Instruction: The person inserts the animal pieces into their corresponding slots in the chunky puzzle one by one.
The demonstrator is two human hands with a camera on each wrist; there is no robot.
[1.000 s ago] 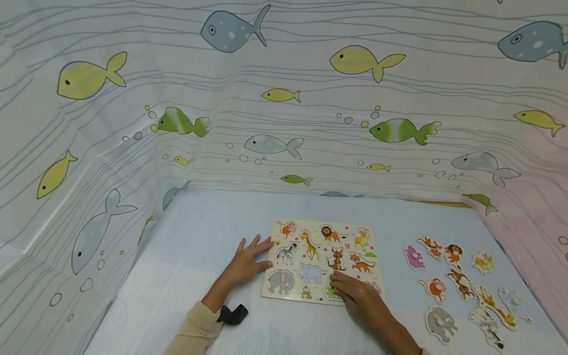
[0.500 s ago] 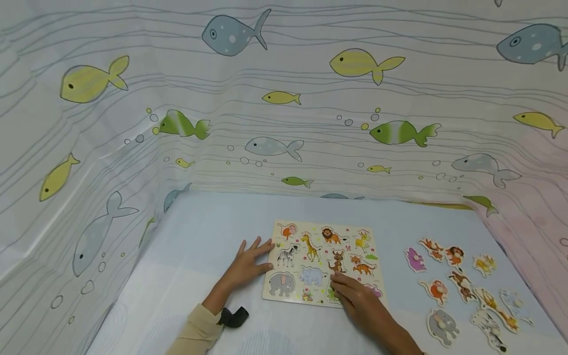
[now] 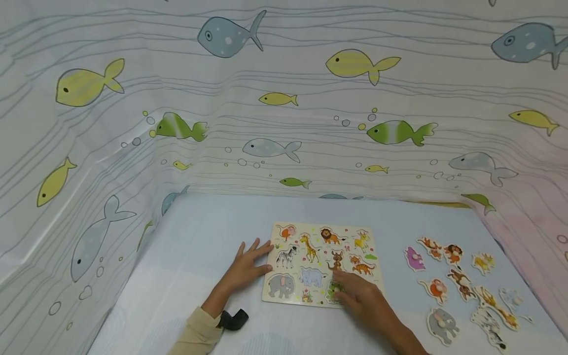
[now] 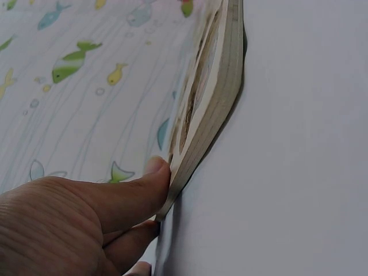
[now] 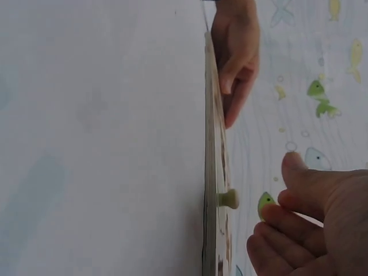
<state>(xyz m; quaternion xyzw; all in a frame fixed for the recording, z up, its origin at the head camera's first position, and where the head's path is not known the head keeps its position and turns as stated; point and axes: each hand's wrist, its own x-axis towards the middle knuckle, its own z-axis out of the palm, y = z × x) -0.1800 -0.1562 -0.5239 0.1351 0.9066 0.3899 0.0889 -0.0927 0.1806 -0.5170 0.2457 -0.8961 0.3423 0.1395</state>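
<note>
A wooden animal puzzle board (image 3: 320,259) lies flat in front of me. My left hand (image 3: 244,268) touches its left edge with spread, fairly straight fingers; in the left wrist view the thumb (image 4: 135,195) meets the board's edge. Over the lower right of the board hovers my right hand (image 3: 361,296), partly covering the pictures there. A green puzzle piece (image 3: 334,292) lies in the bottom row by its fingertips, its exact kind hard to make out. In the right wrist view the piece's knob (image 5: 229,199) stands apart from the loosely bent fingers, which hold nothing.
Loose knobbed animal pieces lie right of the board, among them an elephant (image 3: 443,325), a purple hippo (image 3: 414,259), a zebra (image 3: 488,326) and a giraffe (image 3: 496,306). A black strap (image 3: 233,319) sits at my left wrist. Fish-patterned cloth (image 3: 275,118) stands behind the table.
My right hand has let go of the green piece's knob and drawn slightly away, so more of the piece shows. The left hand stays at the board's edge.
</note>
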